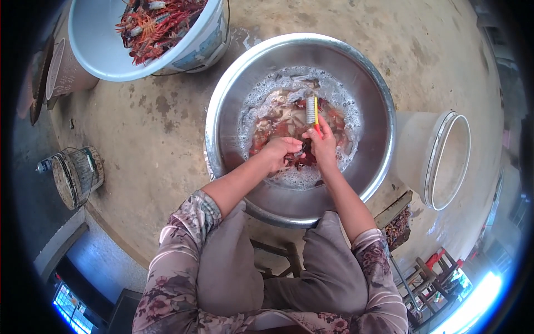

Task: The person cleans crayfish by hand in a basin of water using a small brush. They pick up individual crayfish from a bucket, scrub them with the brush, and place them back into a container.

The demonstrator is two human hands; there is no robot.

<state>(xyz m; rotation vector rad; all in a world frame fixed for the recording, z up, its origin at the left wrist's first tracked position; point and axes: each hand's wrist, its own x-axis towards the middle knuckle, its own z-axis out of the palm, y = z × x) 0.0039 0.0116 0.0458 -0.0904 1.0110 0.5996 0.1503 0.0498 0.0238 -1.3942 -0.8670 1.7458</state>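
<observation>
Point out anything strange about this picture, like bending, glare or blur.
Head view: the scene bows outward and the corners go black. Head view: glare burns out the lower right. Head view: the basin's metal rim shines; the brush looks fairly sharp. Head view: foam partly hides what lies beneath.

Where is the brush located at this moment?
In the head view, the brush is held in the right hand, slightly right of the picture's middle, over the foamy water in the metal basin.
</observation>
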